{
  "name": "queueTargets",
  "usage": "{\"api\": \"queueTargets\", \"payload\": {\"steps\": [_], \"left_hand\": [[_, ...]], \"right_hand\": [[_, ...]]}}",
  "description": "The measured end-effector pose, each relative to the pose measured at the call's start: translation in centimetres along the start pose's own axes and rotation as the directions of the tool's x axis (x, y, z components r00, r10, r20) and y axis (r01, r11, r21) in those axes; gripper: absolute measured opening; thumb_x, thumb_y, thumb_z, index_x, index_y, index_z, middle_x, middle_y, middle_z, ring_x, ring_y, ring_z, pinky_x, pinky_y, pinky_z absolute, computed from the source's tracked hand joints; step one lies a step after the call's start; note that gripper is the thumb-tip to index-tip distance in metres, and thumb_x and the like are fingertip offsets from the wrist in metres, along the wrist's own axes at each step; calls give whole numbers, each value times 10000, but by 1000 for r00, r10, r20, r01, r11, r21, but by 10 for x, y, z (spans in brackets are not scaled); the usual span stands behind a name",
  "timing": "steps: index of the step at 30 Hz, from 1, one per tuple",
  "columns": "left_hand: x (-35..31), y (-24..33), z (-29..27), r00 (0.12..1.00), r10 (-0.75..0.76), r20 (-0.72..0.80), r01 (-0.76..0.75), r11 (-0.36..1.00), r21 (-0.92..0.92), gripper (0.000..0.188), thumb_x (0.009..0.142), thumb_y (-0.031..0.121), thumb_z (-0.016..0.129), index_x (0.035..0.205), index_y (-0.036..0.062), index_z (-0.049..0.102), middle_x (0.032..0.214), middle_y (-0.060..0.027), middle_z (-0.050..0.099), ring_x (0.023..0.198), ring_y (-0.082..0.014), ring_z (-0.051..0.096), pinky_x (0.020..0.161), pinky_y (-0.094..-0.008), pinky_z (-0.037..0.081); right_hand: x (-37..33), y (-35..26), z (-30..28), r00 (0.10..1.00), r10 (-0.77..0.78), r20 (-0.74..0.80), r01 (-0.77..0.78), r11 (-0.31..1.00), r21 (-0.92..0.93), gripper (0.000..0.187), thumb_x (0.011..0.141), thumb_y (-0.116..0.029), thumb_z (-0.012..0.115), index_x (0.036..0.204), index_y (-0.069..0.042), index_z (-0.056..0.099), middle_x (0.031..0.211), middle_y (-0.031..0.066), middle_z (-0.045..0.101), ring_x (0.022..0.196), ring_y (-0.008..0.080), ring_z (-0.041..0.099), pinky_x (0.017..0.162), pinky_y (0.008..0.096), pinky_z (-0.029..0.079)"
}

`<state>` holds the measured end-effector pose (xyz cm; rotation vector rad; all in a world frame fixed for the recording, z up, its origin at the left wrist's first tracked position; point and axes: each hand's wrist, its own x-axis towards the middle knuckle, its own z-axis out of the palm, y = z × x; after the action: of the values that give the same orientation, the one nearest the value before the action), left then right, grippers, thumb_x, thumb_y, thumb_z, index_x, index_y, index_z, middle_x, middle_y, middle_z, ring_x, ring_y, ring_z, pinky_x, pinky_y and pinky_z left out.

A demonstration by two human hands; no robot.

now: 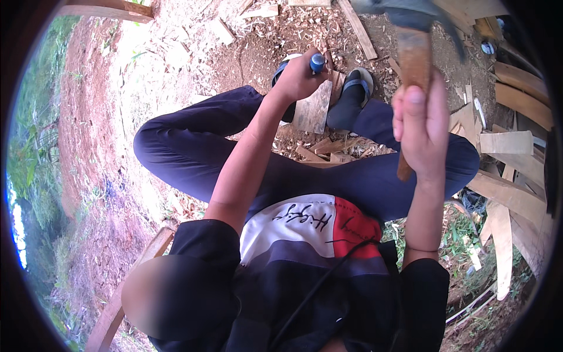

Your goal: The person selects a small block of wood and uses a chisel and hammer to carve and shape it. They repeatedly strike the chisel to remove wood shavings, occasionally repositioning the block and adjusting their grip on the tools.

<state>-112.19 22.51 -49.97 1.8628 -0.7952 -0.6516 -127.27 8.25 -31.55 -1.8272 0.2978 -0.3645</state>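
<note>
My left hand (298, 81) is closed around an upright blue-handled chisel (317, 62), whose round butt end faces up; its lower end is hidden under the hand. Below it, a flat piece of wood (312, 112) lies between my feet. Up at the right, my right hand (423, 126) grips the brown wooden handle of a hammer (415, 58). The dark metal head is raised near the top edge, smeared by motion and apart from the chisel.
My bent legs (193, 149) frame the work, with a sandalled foot (355, 88) beside the wood. Cut boards (507, 144) pile up at the right. Shavings and offcuts (223, 30) litter the dirt ahead. A wooden beam (157, 243) stands at my left.
</note>
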Motion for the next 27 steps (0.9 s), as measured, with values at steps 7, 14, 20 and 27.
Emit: {"api": "queueTargets", "payload": {"steps": [7, 14, 20, 27], "left_hand": [[-4, -11, 9, 973, 201, -111, -199, 980, 22, 227, 791, 153, 694, 990, 80, 613, 807, -153, 664, 755, -341, 653, 673, -389, 504], [-8, 12, 3, 997, 62, -45, -63, 998, -9, 174, 774, 110, 664, 899, 62, 553, 764, -149, 632, 719, -341, 630, 654, -380, 486], [-2, -11, 1, 996, -24, -91, 20, 998, -52, 178, 748, 145, 716, 829, 48, 591, 735, -118, 654, 684, -240, 651, 646, -349, 501], [-3, -23, -20, 911, -375, -171, 291, 879, -379, 279, 847, 309, 730, 797, 62, 611, 735, -27, 647, 690, -93, 617, 613, -267, 503]], "right_hand": [[8, 32, 12, 928, 147, 344, 54, 858, -511, 282, 962, -227, 546, 1113, 2, 481, 785, 209, 630, 696, 381, 640, 594, 453, 487], [-1, 34, 6, 960, 12, 280, 148, 829, -539, 261, 936, -213, 582, 1056, -6, 479, 772, 225, 633, 726, 449, 629, 573, 473, 496], [6, 40, -7, 957, 276, 86, -229, 905, -358, 275, 981, -297, 510, 1025, -29, 468, 739, 227, 619, 766, 452, 625, 598, 463, 467], [-37, 117, 10, 746, 633, 206, -394, 669, -630, 320, 980, -328, 466, 1071, -25, 424, 916, 316, 627, 901, 490, 607, 761, 548, 466]]}}
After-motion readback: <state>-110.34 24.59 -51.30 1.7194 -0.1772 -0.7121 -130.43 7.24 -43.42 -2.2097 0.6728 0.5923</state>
